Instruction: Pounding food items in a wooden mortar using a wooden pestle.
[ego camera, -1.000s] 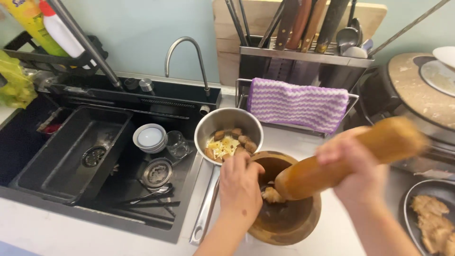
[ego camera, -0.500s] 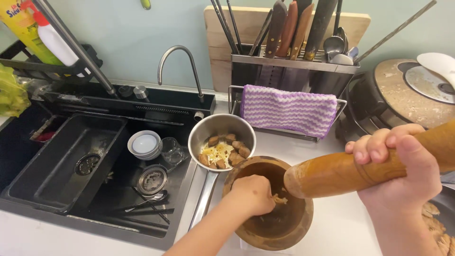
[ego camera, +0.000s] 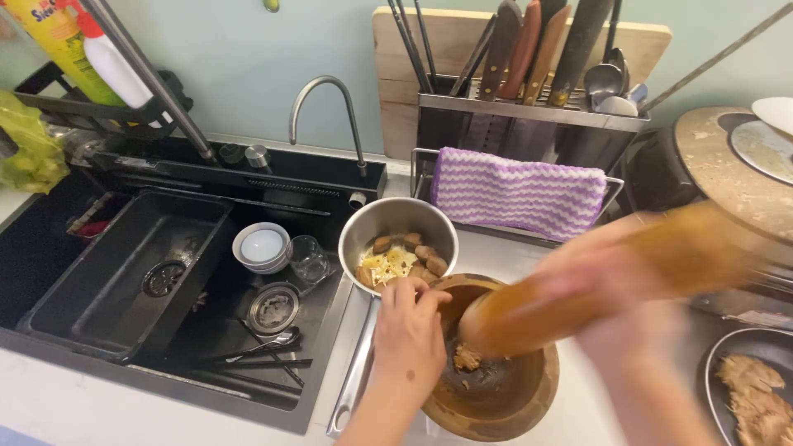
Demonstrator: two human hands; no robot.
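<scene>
Two hands at wooden mortar point(ego camera: 496, 388) on table point(ego camera: 83, 413): left hand point(ego camera: 409, 334) now flat on rim, steadying; half a second ago fingers reached inside. Right hand point(ego camera: 628, 289), blurred, clamped round wooden pestle point(ego camera: 595, 285), tip dropped back into bowl over brown mash point(ego camera: 467, 358). Pounding resumed. Beyond: steel pan point(ego camera: 396, 235) of fried pieces, sink point(ego camera: 124, 281), purple striped cloth point(ego camera: 516, 190).

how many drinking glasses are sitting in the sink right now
1. A single clear glass stands in the black sink, just right of the stacked white bowls and above the round metal strainer. More could sit hidden beyond the frame's left edge.
</scene>
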